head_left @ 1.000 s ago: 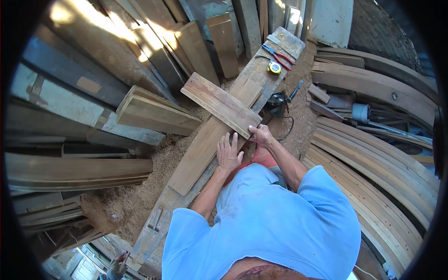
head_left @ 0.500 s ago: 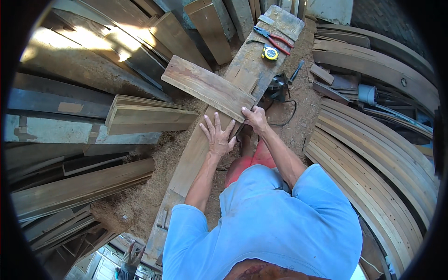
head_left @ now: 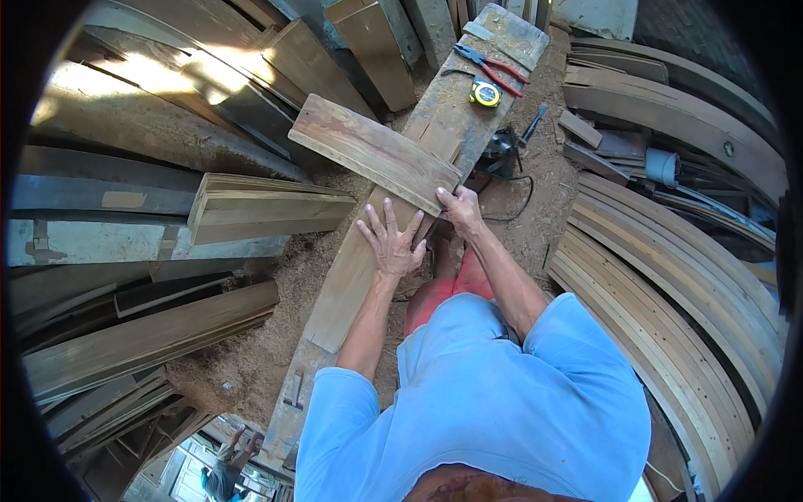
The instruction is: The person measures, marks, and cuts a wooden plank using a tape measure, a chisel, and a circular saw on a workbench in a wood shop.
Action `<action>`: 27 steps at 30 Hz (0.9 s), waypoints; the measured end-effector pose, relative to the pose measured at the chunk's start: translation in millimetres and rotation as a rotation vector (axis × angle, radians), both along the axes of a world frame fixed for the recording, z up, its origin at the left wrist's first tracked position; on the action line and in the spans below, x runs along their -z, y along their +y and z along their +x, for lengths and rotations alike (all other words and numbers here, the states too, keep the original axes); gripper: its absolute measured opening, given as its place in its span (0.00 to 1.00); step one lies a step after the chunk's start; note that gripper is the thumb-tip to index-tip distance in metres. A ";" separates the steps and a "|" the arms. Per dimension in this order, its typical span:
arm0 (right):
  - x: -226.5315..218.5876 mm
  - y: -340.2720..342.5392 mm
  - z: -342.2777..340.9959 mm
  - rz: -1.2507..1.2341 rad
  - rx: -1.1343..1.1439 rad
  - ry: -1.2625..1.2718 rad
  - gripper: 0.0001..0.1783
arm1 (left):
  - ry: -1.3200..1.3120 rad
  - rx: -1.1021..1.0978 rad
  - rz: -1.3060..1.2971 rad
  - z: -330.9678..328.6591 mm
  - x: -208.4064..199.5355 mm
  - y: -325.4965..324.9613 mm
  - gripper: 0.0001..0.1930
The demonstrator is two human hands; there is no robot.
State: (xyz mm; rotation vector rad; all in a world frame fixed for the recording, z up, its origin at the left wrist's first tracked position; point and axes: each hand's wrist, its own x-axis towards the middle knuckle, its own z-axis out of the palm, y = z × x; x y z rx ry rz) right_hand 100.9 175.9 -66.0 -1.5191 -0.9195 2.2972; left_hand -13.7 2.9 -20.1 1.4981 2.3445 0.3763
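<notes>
A short wooden board (head_left: 376,142) lies crosswise over a long plank (head_left: 347,280) on a narrow wooden bench (head_left: 456,96). My left hand (head_left: 391,243) rests on the long plank with its fingers spread, their tips close to the short board's near edge. At the short board's right end, my right hand (head_left: 462,213) grips its near corner, thumb on top; the other fingers are mostly hidden below. Farther up the bench lie a yellow tape measure (head_left: 484,92) and red-handled pliers (head_left: 500,74).
A dark power tool (head_left: 502,151) with a cord stands on the dusty floor right of the bench. Curved wooden pieces (head_left: 661,318) are stacked at the right. Boards (head_left: 268,209) crowd the left side. Another person (head_left: 224,477) is in the lower left background.
My hands and the short board keep nearly the same places. The view has shifted slightly, and the person in the background has moved a little.
</notes>
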 end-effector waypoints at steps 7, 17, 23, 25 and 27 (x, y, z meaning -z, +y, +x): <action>-10.9 2.1 -3.6 -0.019 0.035 0.010 0.20 | -0.001 -0.007 -0.031 0.9 0.5 0.8 0.47; -15.5 5.1 -6.3 -0.048 0.021 -0.020 0.20 | 0.027 -0.006 -0.024 1.8 4.2 -0.1 0.47; 5.6 15.2 -4.1 0.025 -0.142 -0.160 0.23 | 0.055 0.026 -0.039 0.7 3.3 0.0 0.51; 6.4 15.8 -4.5 0.015 -0.161 -0.219 0.23 | 0.012 -0.028 -0.014 -2.5 2.4 -0.3 0.55; 3.7 16.4 -6.6 0.013 -0.169 -0.242 0.23 | -0.105 -0.160 0.034 -6.5 -0.7 1.8 0.61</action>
